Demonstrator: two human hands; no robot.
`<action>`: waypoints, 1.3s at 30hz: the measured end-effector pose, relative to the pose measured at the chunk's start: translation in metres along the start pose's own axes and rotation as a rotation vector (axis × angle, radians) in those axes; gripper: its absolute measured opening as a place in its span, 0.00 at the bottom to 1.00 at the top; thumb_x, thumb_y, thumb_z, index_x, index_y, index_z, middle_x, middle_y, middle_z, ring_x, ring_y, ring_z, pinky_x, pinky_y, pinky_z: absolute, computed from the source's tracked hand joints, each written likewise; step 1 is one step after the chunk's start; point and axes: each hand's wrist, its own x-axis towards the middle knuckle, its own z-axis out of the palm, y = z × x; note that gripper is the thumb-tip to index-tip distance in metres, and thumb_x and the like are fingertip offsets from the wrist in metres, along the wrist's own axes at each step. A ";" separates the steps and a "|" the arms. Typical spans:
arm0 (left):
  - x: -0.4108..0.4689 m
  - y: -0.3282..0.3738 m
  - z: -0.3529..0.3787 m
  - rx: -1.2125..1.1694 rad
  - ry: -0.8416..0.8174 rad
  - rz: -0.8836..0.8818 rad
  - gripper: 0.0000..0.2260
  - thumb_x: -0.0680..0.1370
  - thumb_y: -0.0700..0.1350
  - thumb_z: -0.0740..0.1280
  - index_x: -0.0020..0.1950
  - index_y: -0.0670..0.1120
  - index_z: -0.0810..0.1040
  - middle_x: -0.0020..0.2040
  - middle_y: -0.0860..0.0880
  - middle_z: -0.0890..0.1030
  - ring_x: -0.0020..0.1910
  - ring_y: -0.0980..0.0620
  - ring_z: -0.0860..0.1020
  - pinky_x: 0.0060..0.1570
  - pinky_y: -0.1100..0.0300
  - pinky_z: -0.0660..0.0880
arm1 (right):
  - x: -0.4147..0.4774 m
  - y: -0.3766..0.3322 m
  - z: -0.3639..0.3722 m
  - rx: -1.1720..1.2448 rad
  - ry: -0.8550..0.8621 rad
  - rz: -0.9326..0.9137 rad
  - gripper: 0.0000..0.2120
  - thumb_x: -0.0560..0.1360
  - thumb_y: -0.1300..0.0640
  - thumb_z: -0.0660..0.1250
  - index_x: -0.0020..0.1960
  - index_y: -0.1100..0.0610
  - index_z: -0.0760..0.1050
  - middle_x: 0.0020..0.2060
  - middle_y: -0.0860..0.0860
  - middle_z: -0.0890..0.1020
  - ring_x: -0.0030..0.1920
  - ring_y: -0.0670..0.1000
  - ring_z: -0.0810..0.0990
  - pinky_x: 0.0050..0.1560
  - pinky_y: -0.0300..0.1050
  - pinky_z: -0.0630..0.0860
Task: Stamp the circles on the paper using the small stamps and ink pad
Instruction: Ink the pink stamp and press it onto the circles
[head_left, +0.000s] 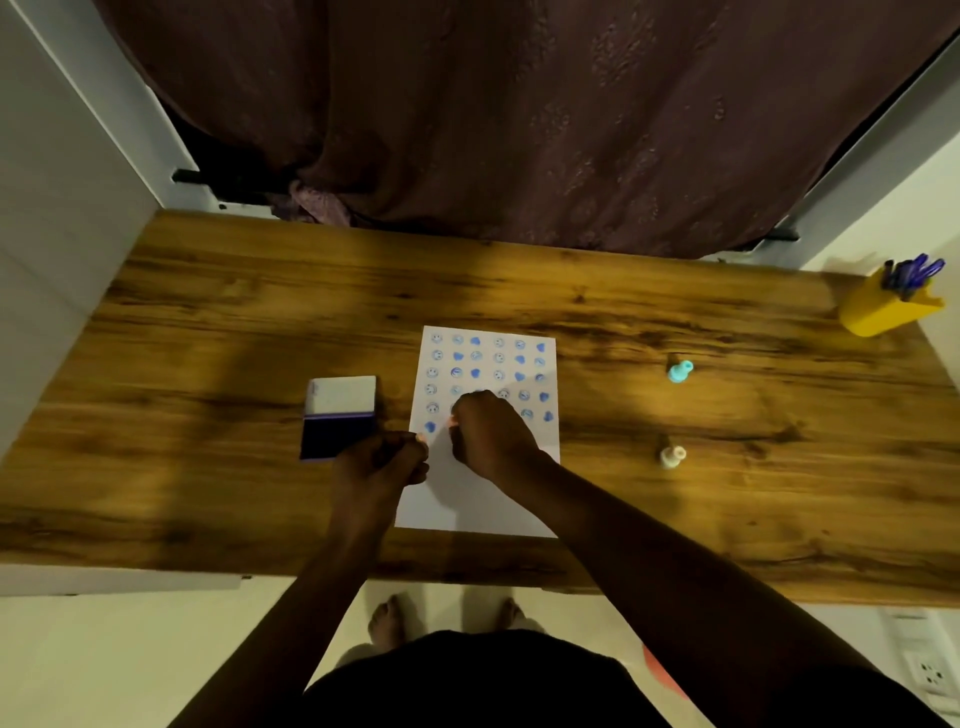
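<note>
A white paper (480, 499) with rows of blue stamped smileys and hearts lies in the middle of the wooden table (208, 312). My right hand (491, 434) is closed in a fist over the paper's lower rows, apparently pressing a small stamp that is hidden under the fingers. My left hand (382, 460) rests curled on the paper's left edge, beside the ink pad (338, 418), which lies open with its white lid up and dark blue pad toward me. A turquoise stamp (679, 371) and a cream stamp (672, 456) stand on the table to the right.
A yellow holder with blue pens (888, 304) stands at the far right corner. A dark curtain (519, 130) hangs behind the table. My feet (389, 621) show on the floor under the front edge.
</note>
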 end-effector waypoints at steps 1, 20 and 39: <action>0.000 0.001 -0.001 -0.007 -0.005 0.005 0.06 0.77 0.43 0.75 0.52 0.43 0.84 0.48 0.46 0.88 0.44 0.48 0.88 0.42 0.58 0.85 | 0.001 0.001 -0.001 0.014 0.001 0.009 0.15 0.78 0.54 0.72 0.62 0.59 0.80 0.58 0.56 0.84 0.57 0.58 0.84 0.60 0.49 0.81; -0.015 0.022 0.043 -0.078 -0.385 -0.021 0.09 0.76 0.38 0.76 0.48 0.52 0.88 0.51 0.49 0.88 0.51 0.43 0.87 0.53 0.45 0.84 | -0.094 0.063 -0.066 1.132 -0.009 0.178 0.12 0.76 0.56 0.76 0.58 0.58 0.82 0.48 0.52 0.88 0.45 0.51 0.87 0.46 0.42 0.83; -0.029 0.020 0.114 0.124 -0.797 0.182 0.14 0.74 0.55 0.77 0.58 0.55 0.87 0.55 0.51 0.88 0.59 0.46 0.85 0.60 0.39 0.81 | -0.164 0.115 -0.074 1.154 0.148 0.240 0.15 0.72 0.37 0.74 0.48 0.47 0.85 0.41 0.51 0.88 0.38 0.46 0.86 0.39 0.40 0.81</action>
